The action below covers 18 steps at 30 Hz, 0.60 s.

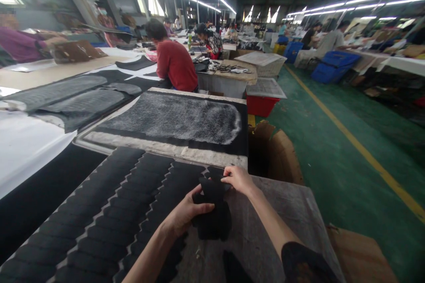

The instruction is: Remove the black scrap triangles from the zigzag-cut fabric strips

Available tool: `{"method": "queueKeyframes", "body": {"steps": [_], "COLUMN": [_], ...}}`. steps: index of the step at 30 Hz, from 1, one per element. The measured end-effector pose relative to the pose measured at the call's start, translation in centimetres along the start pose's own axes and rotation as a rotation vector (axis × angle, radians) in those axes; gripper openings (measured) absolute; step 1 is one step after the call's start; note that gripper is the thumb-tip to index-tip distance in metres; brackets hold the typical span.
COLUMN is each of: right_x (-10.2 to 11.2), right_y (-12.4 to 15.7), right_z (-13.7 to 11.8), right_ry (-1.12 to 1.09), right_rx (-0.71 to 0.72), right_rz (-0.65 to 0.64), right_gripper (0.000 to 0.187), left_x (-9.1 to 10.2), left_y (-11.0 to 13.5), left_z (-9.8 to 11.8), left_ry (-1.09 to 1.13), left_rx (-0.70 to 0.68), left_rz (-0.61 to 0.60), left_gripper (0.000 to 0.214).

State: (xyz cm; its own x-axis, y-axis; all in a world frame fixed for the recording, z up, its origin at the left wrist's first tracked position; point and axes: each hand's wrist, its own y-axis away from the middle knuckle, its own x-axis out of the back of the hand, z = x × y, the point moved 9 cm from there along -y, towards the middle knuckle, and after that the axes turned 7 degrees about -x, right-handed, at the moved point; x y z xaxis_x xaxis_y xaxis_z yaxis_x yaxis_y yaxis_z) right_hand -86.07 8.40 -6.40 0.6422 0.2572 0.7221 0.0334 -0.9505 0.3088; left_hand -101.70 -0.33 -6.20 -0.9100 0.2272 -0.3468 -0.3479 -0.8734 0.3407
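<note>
My left hand (pixel 186 213) is closed around a small bunch of flat black cut pieces (pixel 212 223), thumb on top. They look like fabric or thin leather; I cannot tell which. Close by on the right, my right hand (pixel 239 180) pinches the edge of a thin black piece at the far end of the nearest row. Overlapping black pieces lie in several long rows (pixel 114 205) to the left of my hands. Under them is a worn grey-brown tabletop (pixel 282 203). Another dark piece (pixel 234 267) lies near the front.
Beyond the rows lies a board with a black sheet (pixel 179 117) marked by whitish residue. White sheeting (pixel 29 146) is at the left. A person in red (pixel 177 62) leans over the table ahead. Cardboard (pixel 285 154) stands beside the table, along a green floor (pixel 325 154).
</note>
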Motion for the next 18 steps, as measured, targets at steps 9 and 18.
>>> {"method": "queueKeyframes", "body": {"steps": [9, 18], "right_x": [1.5, 2.2], "right_y": [1.9, 2.9], "right_z": [1.4, 4.2], "right_ry": [0.079, 0.009], "right_rx": [-0.121, -0.214], "right_rz": [0.077, 0.065], "right_gripper": [0.023, 0.024], "left_x": [0.6, 0.6], "left_y": [-0.8, -0.5], "left_z": [-0.7, -0.5], "left_ry": [-0.066, -0.090], "left_rx": [0.032, 0.065], "left_rz": [0.057, 0.116], "left_gripper": [0.080, 0.083]}}
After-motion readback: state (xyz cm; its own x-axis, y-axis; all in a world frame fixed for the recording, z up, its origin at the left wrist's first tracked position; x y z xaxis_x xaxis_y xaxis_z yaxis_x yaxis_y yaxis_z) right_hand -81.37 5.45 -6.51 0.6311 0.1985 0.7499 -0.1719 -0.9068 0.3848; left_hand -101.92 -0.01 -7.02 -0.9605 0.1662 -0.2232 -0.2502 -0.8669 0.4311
